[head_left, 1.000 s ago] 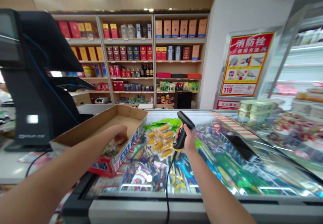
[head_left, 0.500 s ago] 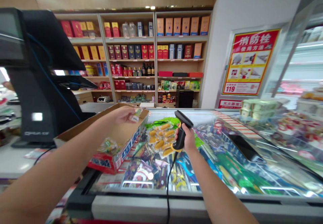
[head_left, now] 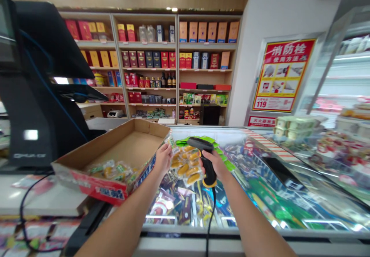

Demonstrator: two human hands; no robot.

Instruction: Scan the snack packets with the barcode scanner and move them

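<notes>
My right hand (head_left: 215,162) is wrapped round the grip of a black barcode scanner (head_left: 209,168) with yellow trim, its head turned left and its cord hanging down. Just left of it, my left hand (head_left: 163,158) pinches a small clear plastic packet (head_left: 172,143), partly hidden by the fingers. Between the hands lie several clear-wrapped yellow-orange snacks (head_left: 190,166) on the freezer's glass top. Bright green packets (head_left: 228,162) show behind and beside them. At left, an open cardboard box (head_left: 144,133) has more clear packets (head_left: 115,170) in its near end.
A black checkout terminal (head_left: 37,95) stands at far left. On the glass freezer top (head_left: 239,210) a dark phone (head_left: 281,172) lies to the right, with stacked egg cartons (head_left: 297,125) beyond it. Shelves of boxed goods (head_left: 148,59) line the back wall.
My left hand has moved right and down from above the box to beside the snacks, still with a small packet. The scanner has dropped slightly, and its head has turned left.
</notes>
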